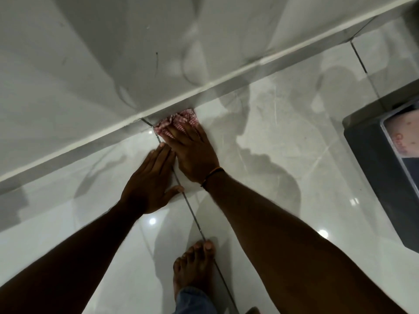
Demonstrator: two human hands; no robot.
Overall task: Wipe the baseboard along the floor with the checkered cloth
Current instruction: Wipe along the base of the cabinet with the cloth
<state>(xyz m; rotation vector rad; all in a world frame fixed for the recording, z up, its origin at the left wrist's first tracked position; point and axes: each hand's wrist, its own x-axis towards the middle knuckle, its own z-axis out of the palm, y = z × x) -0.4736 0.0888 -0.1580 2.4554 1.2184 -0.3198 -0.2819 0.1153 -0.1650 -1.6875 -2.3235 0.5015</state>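
Observation:
The red-and-white checkered cloth (179, 121) is bunched against the grey baseboard (226, 87), which runs diagonally from lower left to upper right where the wall meets the floor. My right hand (192, 150) presses flat on the cloth, fingers pointing at the baseboard and covering most of the cloth. My left hand (149, 177) lies palm-down on the glossy floor tile just left of the right hand, fingers together, holding nothing.
A dark grey box with a clear lid (385, 155) stands on the floor at the right edge. My bare foot (195, 266) rests on the white tiles (283, 132) below the hands, beside a dark grout line.

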